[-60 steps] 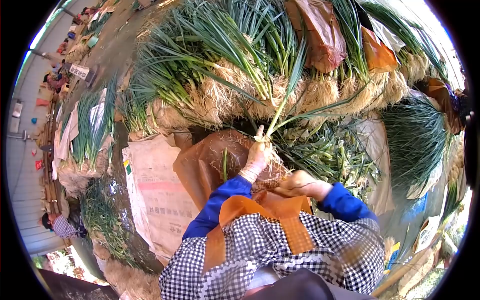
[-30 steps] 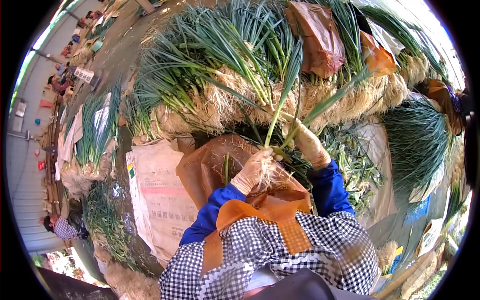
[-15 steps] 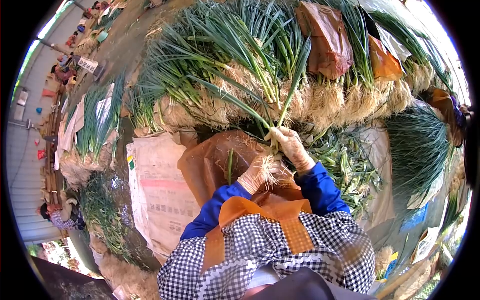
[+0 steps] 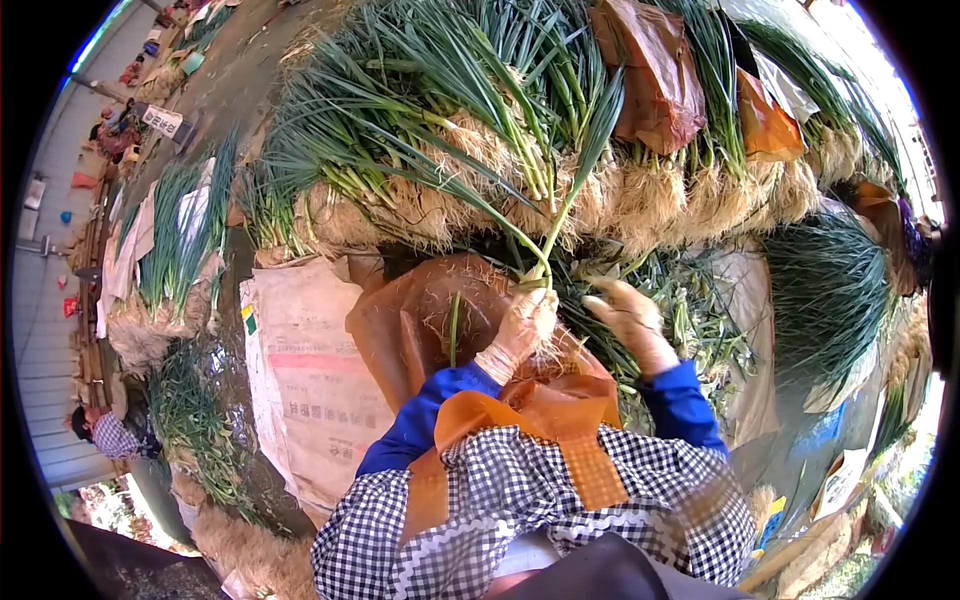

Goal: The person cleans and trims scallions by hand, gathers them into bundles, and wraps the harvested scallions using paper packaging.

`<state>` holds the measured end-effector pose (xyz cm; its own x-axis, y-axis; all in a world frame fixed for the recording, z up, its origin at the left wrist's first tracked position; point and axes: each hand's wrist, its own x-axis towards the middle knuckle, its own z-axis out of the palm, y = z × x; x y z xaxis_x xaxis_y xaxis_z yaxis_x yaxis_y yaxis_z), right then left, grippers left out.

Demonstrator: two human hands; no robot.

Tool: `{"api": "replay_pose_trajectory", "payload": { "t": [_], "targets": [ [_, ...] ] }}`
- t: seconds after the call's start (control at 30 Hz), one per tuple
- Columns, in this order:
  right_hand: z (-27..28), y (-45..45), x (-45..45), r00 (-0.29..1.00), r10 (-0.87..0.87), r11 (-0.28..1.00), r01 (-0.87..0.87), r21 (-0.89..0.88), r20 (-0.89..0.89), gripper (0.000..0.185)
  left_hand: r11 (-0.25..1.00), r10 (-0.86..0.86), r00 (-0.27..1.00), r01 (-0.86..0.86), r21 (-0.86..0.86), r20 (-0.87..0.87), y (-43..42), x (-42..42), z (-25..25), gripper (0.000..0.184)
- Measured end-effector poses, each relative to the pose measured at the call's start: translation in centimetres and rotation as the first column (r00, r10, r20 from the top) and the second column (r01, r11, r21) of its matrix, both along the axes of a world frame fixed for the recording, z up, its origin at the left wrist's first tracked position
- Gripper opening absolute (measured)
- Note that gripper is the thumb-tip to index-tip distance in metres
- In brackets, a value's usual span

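Observation:
My left hand is closed round the lower stem of a green onion, whose long leaves spread upward and whose pale roots hang beneath the fingers. To its right, my right hand is apart from the stem, fingers parted, with nothing seen in it. It is over a heap of loose leaves. Under my left hand a brown plastic sheet covers my lap, with root scraps and a short green piece on it.
A large pile of rooted green onions lies ahead, partly under a brown wrapper. A printed sack is at the left. More onions lie at the right. A person sits at the far left; others are farther back.
My right hand has let go of the onion and moved right, its fingers opening. My left hand has risen slightly and still holds the stem.

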<state>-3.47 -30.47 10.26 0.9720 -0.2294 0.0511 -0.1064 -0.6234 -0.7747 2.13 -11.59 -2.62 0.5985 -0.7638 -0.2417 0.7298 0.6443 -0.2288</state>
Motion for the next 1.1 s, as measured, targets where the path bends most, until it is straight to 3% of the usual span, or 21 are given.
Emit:
{"api": "replay_pose_trajectory", "payload": {
  "t": [0.03, 0.07, 0.1, 0.17, 0.23, 0.33, 0.5, 0.53, 0.57, 0.63, 0.67, 0.7, 0.73, 0.77, 0.8, 0.87, 0.9, 0.97, 1.0, 1.03, 1.1],
  "targets": [
    [1.5, 1.4, 1.2, 0.987, 0.145, 0.987, -0.148, -0.057, -0.064, 0.031, 0.931, -0.082, 0.919, -0.067, 0.358, 0.385, 0.0, -0.6, 1.3, 0.028],
    [3.1, 2.9, 2.4, 0.950, 0.285, 0.950, -0.298, -0.097, -0.124, 0.036, 0.709, -0.311, 0.734, -0.245, 0.661, 0.604, 0.0, -1.3, 2.7, 0.033],
    [1.5, 3.4, 3.2, 0.955, 0.296, 0.955, -0.297, -0.026, -0.024, 0.030, 0.645, -0.289, 0.599, -0.454, 0.615, 0.746, -0.5, -0.9, 2.4, 0.041],
    [-1.6, 2.8, 4.2, 0.911, 0.404, 0.900, -0.412, 0.142, 0.082, 0.029, 0.733, -0.284, 0.704, -0.277, 0.621, 0.651, 0.5, 0.2, 5.5, 0.055],
    [-2.1, 3.4, 4.1, 0.910, 0.388, 0.879, -0.413, 0.238, 0.147, 0.025, 0.693, -0.303, 0.757, -0.242, 0.679, 0.579, 0.8, 0.1, 6.8, 0.070],
    [-1.1, 4.3, 3.7, 0.948, 0.293, 0.949, -0.272, -0.161, 0.121, 0.010, 0.672, -0.380, 0.629, -0.317, 0.669, 0.679, 0.3, -0.2, 6.4, 0.082],
    [-3.2, 3.9, 3.2, 0.912, 0.354, 0.934, -0.335, -0.121, 0.207, 0.013, 0.665, -0.416, 0.686, -0.219, 0.714, 0.597, 0.5, 0.1, 5.6, 0.092],
    [-2.2, 3.7, 2.5, 0.906, 0.415, 0.838, -0.417, 0.353, 0.084, 0.013, 0.641, -0.429, 0.699, -0.211, 0.738, 0.572, 0.8, 0.4, 5.7, 0.093],
    [-1.6, 3.4, 1.7, 0.857, 0.515, 0.564, -0.340, 0.753, 0.001, 0.013, 0.617, -0.439, 0.713, -0.202, 0.760, 0.546, 1.0, 0.7, 5.9, 0.093],
    [-2.4, 0.3, -0.9, 0.502, 0.856, 0.428, -0.553, 0.715, -0.125, 0.018, 0.678, -0.291, 0.784, -0.235, 0.696, 0.548, 1.3, 1.1, 6.7, 0.086],
    [-1.3, -1.1, -0.9, 0.218, 0.942, 0.330, -0.464, 0.822, -0.255, 0.017, 0.679, -0.295, 0.758, -0.261, 0.686, 0.581, 1.3, 1.0, 6.4, 0.086],
    [-1.1, -1.3, -1.6, 0.435, 0.889, 0.426, -0.673, 0.605, -0.144, 0.017, 0.681, -0.299, 0.732, -0.285, 0.674, 0.612, 1.1, 0.8, 6.1, 0.087],
    [-1.1, -1.8, -1.2, 0.599, 0.649, 0.731, -0.662, 0.167, -0.469, 0.019, 0.664, -0.342, 0.720, -0.269, 0.697, 0.604, 0.7, 0.5, 6.2, 0.087],
    [-1.1, -2.0, -0.6, 0.762, 0.261, 0.767, -0.536, -0.352, -0.592, 0.023, 0.641, -0.344, 0.684, -0.329, 0.693, 0.643, 0.0, 0.1, 5.6, 0.087],
    [-1.9, -1.8, -0.2, 0.922, 0.388, 0.911, -0.384, -0.154, -0.004, 0.031, 0.600, -0.427, 0.611, -0.360, 0.714, 0.667, -0.3, -0.2, 6.0, 0.088],
    [1.6, 2.1, 2.5, 0.939, 0.342, 0.938, -0.337, -0.080, 0.045, 0.032, 0.529, -0.553, 0.523, -0.381, 0.758, 0.649, -0.4, -0.6, 5.9, 0.091],
    [1.7, 3.0, 3.4, 0.914, 0.401, 0.915, -0.397, -0.077, 0.054, 0.027, 0.274, -0.758, 0.251, -0.715, 0.643, 0.602, -0.3, -0.6, 5.3, 0.091],
    [-2.5, 3.2, 4.1, 0.872, 0.469, 0.875, -0.438, -0.206, 0.138, 0.018, 0.512, -0.450, 0.540, -0.497, 0.700, 0.712, -0.4, -0.6, 5.4, 0.085],
    [-5.9, 3.5, 3.3, 0.925, 0.345, 0.866, -0.378, 0.327, 0.156, 0.011, 0.627, -0.355, 0.683, -0.332, 0.705, 0.638, 0.1, 0.0, 5.4, 0.082],
    [-2.7, 3.3, 3.0, 0.859, 0.457, 0.842, -0.501, 0.199, 0.230, 0.010, 0.735, -0.279, 0.812, -0.163, 0.658, 0.512, 0.7, 0.3, 5.9, 0.078],
    [-3.0, 0.3, 0.3, 0.748, 0.633, 0.718, -0.469, 0.514, -0.201, 0.011, 0.809, -0.213, 0.869, -0.099, 0.579, 0.447, 1.5, 1.0, 6.5, 0.073]
  ]
}}
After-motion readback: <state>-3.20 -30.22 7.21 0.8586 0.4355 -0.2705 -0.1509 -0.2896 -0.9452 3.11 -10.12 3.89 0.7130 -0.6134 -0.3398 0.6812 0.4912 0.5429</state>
